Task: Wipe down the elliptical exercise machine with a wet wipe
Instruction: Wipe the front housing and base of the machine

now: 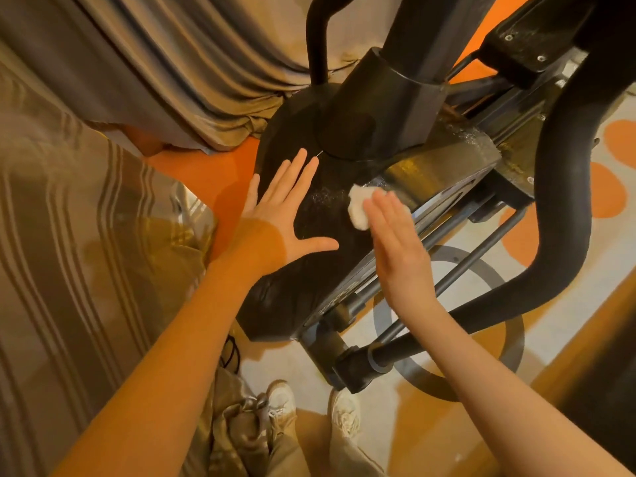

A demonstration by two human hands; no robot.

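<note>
Elliptical-cleaning scene, head view, both hands on black housing.

Curtain (165,63) fills upper left of frame, striped fabric below it. Left hand (275,215), centre frame, lies flat with fingers spread on the elliptical machine (303,290), grasping nothing. Wet wipe (358,206), white and crumpled, sits just right of centre on the housing top. Right hand (395,242) presses the wet wipe under straight fingers, no curl visible. Curved black arm of the machine runs down right side. Shoes (309,407) at bottom centre; patterned orange floor (612,191) at right.
</note>
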